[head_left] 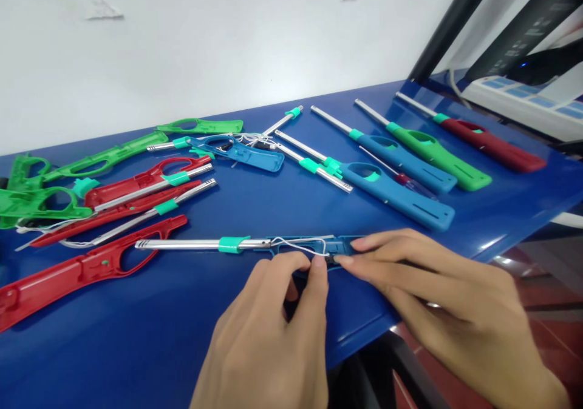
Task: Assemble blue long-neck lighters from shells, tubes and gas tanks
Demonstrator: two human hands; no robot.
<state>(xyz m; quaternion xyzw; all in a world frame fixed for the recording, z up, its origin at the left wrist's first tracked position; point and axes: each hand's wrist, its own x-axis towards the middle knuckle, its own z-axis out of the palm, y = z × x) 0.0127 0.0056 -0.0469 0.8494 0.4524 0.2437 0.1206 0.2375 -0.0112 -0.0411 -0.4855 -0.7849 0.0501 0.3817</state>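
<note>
A blue lighter half-shell point(342, 245) lies near the table's front edge, its inside facing up. From its left end runs a metal tube point(182, 244) with a teal collar point(231, 244). White wires point(296, 243) loop over the shell. My left hand point(277, 324) has thumb and index finger pinched at the shell's lower edge, by a small black part; what lies between the fingertips is hidden. My right hand point(437, 294) is closed on the shell's right part, fingertips at its upper edge and beside the black part.
Closed lighters in blue point(401, 196), green point(437, 154) and red point(496, 145) lie behind on the right, near a screwdriver point(410, 183). Red point(64, 269) and green point(113, 154) half-shells with tubes spread over the left. A power strip point(523, 102) sits at the back right, by the white wall.
</note>
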